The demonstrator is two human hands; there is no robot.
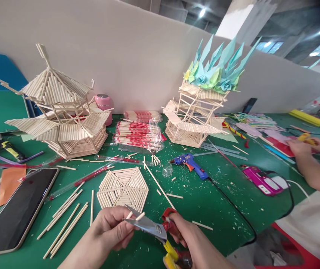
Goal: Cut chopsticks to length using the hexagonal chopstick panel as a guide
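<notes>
Between the thumb and fingers of my left hand (pixel 115 228) is a short wooden stick (pixel 140 216), its end poking out between scissor blades. My right hand (pixel 189 235) grips the scissors (pixel 158 229) by their red and yellow handles, blades parted around the stick. Just beyond the blades lies a flat octagonal panel of wooden sticks (pixel 123 188). Several loose long sticks (pixel 67 228) rest left of my left hand. A blue hot glue gun (pixel 190 164) lies farther back to the right, and cut bits are scattered around it.
Two stick-built pavilions, one plain (pixel 61 127) and one topped with blue paper shapes (pixel 196 116), stand at the back. Bagged sticks (pixel 137 134) lie between them. A phone (pixel 17 209) is at left. A purple device (pixel 263 181) sits near another person's hands (pixel 302 149) at right.
</notes>
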